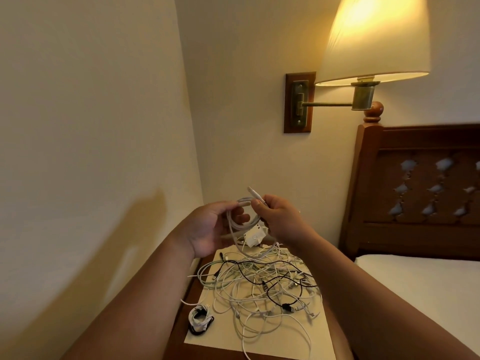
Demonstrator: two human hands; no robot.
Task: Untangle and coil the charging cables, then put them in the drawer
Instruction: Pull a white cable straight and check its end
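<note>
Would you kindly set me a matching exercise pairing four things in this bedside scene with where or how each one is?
Things:
1. looped white cable
2. coiled bundle
3. tangled pile
4. wall lamp

Place or state:
A. lit, fixed to the wall
B. spread over the middle of the paper sheet
C. held up by the left hand and right hand
D. lying at the sheet's near left corner

Pairs: 1-C, 2-D, 3-B, 4-A.
</note>
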